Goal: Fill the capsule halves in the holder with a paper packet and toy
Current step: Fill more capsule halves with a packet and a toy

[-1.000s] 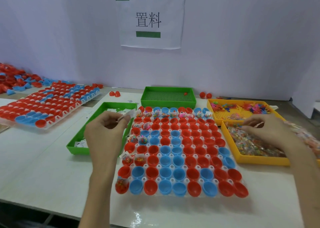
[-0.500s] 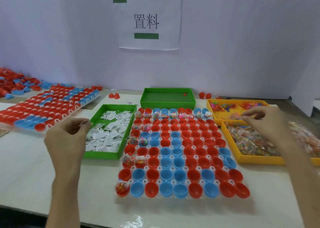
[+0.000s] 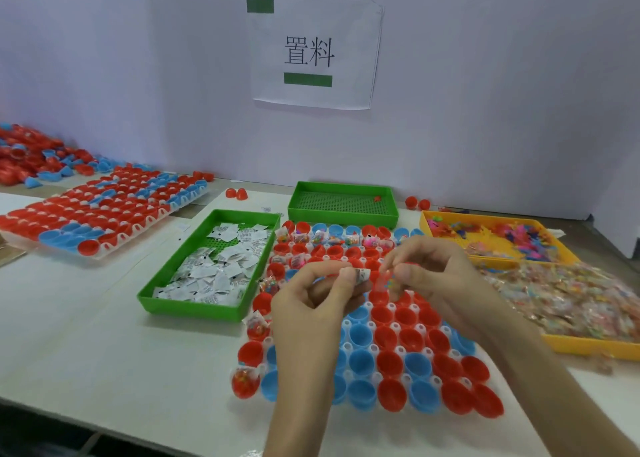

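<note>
1. Of the person, only two hands and their forearms are in view: the left hand [image 3: 311, 304] and the right hand [image 3: 436, 276].
2. Both hands are bare from fingertips to wrist.
3. The left forearm [image 3: 298, 387] is uncovered down to the lower edge of the view. The right forearm [image 3: 554, 387] is likewise uncovered as far as the bottom right corner.
4. The fingers are slender, and the thumbnails look short and plain, though blur softens their detail.

head cam | looks forward-down | close over holder [image 3: 391, 321] | wall behind
</note>
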`<state>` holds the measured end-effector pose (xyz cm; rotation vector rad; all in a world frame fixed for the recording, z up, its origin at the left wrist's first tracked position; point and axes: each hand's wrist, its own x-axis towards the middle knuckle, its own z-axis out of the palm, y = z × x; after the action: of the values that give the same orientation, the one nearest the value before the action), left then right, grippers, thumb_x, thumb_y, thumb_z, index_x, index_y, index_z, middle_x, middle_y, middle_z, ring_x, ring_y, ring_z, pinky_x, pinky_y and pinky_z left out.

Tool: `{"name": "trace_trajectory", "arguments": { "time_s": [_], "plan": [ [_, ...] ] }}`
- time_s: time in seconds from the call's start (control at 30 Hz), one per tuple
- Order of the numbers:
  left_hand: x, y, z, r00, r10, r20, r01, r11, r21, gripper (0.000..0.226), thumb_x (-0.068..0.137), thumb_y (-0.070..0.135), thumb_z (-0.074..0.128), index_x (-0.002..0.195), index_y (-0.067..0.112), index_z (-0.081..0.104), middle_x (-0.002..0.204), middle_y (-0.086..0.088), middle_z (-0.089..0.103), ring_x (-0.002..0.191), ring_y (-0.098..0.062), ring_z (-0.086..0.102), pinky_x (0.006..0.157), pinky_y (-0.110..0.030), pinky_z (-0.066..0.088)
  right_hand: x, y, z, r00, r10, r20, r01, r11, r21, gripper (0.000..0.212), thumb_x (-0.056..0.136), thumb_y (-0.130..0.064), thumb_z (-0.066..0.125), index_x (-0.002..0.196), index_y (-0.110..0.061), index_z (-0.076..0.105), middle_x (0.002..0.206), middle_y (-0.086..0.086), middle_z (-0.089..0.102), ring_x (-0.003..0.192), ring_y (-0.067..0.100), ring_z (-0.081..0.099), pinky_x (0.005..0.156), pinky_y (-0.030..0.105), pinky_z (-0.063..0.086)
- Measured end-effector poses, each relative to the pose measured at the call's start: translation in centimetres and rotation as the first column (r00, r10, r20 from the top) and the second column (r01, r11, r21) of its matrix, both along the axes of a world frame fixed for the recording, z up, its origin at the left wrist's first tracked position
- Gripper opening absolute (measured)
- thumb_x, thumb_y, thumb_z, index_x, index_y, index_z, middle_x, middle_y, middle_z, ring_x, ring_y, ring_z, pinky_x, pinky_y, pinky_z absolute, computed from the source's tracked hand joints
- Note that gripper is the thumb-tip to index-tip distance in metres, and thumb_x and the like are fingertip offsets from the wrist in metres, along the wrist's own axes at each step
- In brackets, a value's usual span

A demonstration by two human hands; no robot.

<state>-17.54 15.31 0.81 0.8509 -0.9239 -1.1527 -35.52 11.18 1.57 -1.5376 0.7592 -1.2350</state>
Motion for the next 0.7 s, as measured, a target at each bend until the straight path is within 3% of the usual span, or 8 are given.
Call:
{"name": "trace_trajectory", "arguments": {
  "time_s": [0.13, 0.27, 0.33, 0.4, 0.47, 0.53, 0.6, 0.7],
  "plan": [
    [-0.5, -0.2, -0.3, 0.999, 0.034, -0.005, -0.034, 0.999, -0.007, 0.009, 0.089, 0.004, 0.070, 0.082, 0.010, 0.074, 0.080, -0.011, 0.077, 0.080, -0.022, 0.077, 0.068, -0.021, 0.059, 0.8, 0.1, -0.2, 1.000, 0.009, -0.008, -0.009, 1.000, -0.021, 0.035, 0.065, -0.044, 0.090, 0.075, -0.017, 0.071, 0.075, 0.003, 0.064, 0.055, 0.019, 0.064, 0.060, 0.028, 0.056],
    [-1.2, 0.1, -0.3, 0.998, -0.057, -0.017, 0.057, 0.998, -0.010, 0.012, 0.088, 0.020, 0.069, 0.083, 0.014, 0.078, 0.083, -0.010, 0.077, 0.083, -0.022, 0.076, 0.072, -0.022, 0.059, 1.1, 0.4, -0.3, 0.979, -0.172, -0.112, 0.155, 0.978, -0.143, 0.027, 0.072, -0.042, 0.085, 0.078, -0.021, 0.070, 0.068, 0.000, 0.066, 0.053, 0.018, 0.063, 0.058, 0.028, 0.054],
    [-1.4, 0.1, -0.4, 0.997, -0.079, 0.009, 0.079, 0.997, -0.015, 0.016, 0.085, 0.030, 0.067, 0.086, 0.020, 0.079, 0.086, -0.007, 0.078, 0.086, -0.020, 0.076, 0.073, -0.022, 0.059, 1.3, 0.3, -0.3, 0.949, -0.261, -0.177, 0.224, 0.953, -0.203, 0.019, 0.075, -0.038, 0.082, 0.079, -0.023, 0.071, 0.071, 0.004, 0.067, 0.058, 0.027, 0.061, 0.057, 0.039, 0.053],
    [-1.5, 0.1, -0.6, 0.993, -0.086, 0.084, 0.088, 0.996, -0.024, 0.009, 0.083, 0.025, 0.073, 0.089, 0.020, 0.078, 0.086, -0.005, 0.078, 0.087, -0.018, 0.076, 0.077, -0.024, 0.060, 1.1, 0.2, -0.4, 0.933, -0.293, -0.210, 0.245, 0.943, -0.227, 0.014, 0.078, -0.034, 0.080, 0.080, -0.023, 0.072, 0.073, 0.008, 0.066, 0.067, 0.042, 0.058, 0.062, 0.051, 0.051],
    [-1.3, 0.2, -0.8, 0.990, -0.087, 0.114, 0.091, 0.995, -0.034, 0.011, 0.086, 0.008, 0.074, 0.093, 0.016, 0.077, 0.086, -0.006, 0.079, 0.087, -0.019, 0.076, 0.079, -0.027, 0.061, 0.7, 0.1, -0.4, 0.936, -0.262, -0.235, 0.215, 0.955, -0.206, 0.012, 0.082, -0.035, 0.076, 0.081, -0.024, 0.072, 0.072, 0.004, 0.066, 0.066, 0.035, 0.059, 0.063, 0.043, 0.052],
    [-0.9, 0.2, -0.9, 0.993, -0.065, 0.102, 0.070, 0.996, -0.051, 0.012, 0.088, 0.002, 0.070, 0.095, 0.010, 0.076, 0.085, -0.007, 0.078, 0.085, -0.020, 0.076, 0.077, -0.026, 0.060, -0.2, -0.3, -0.3, 0.924, -0.269, -0.272, 0.228, 0.958, -0.174, 0.012, 0.087, -0.039, 0.068, 0.082, -0.028, 0.073, 0.070, -0.005, 0.067, 0.063, 0.015, 0.062, 0.064, 0.024, 0.053],
    [-0.4, 0.2, -0.8, 0.996, -0.040, 0.080, 0.045, 0.997, -0.064, 0.012, 0.088, 0.000, 0.069, 0.095, 0.009, 0.075, 0.084, -0.009, 0.078, 0.083, -0.021, 0.076, 0.072, -0.022, 0.059, -2.0, -1.4, -0.7, 0.836, -0.438, -0.331, 0.386, 0.897, -0.215, 0.012, 0.091, -0.037, 0.064, 0.085, -0.032, 0.073, 0.079, -0.013, 0.071, 0.069, 0.002, 0.064, 0.068, 0.017, 0.052],
    [0.5, 0.1, -0.7, 0.998, -0.022, 0.062, 0.026, 0.998, -0.064, 0.014, 0.089, 0.000, 0.068, 0.092, 0.011, 0.075, 0.083, -0.010, 0.078, 0.081, -0.021, 0.076, 0.069, -0.020, 0.058, -6.0, -3.0, -1.9, 0.501, -0.714, -0.490, 0.637, 0.687, -0.350, 0.012, 0.098, -0.026, 0.060, 0.102, -0.029, 0.071, 0.104, -0.015, 0.071, 0.088, -0.002, 0.061, 0.072, 0.017, 0.047]
  ]
}}
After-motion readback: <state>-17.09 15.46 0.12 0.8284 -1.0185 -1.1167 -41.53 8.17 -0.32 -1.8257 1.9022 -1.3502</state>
